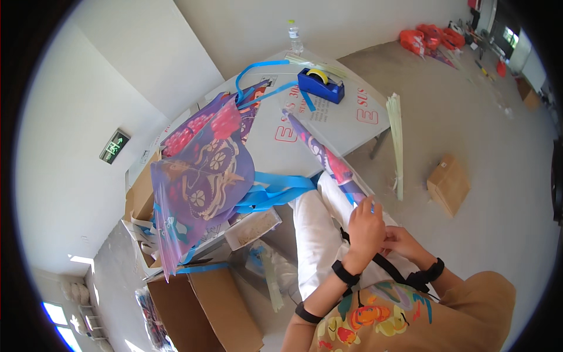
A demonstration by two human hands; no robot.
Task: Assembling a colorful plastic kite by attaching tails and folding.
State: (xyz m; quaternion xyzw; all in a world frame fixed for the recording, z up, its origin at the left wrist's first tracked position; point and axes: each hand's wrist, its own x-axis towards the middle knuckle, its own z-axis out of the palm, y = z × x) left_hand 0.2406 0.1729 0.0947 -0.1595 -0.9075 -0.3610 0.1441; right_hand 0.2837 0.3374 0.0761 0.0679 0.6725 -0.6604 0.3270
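A long, narrow roll of purple printed sheet (335,165), with pink and white patterns, slants from the table down across my lap. My left hand (367,227) is closed around its lower end. Close beside it, my right hand (404,240) has its fingers drawn together in a pinch; what lies between them is hidden. On the table's left side lie spread purple printed sheets (212,170) with pink and white designs. Wide blue ribbon (280,190) runs from them toward my leg.
The white-covered table (272,126) carries a blue tape dispenser (321,85), a clear bottle (294,38) and pale thin sticks (319,66). Another stick bundle (396,146) is right of the table. An open cardboard box (226,308) stands lower left; a brown carton (448,185) is on the floor.
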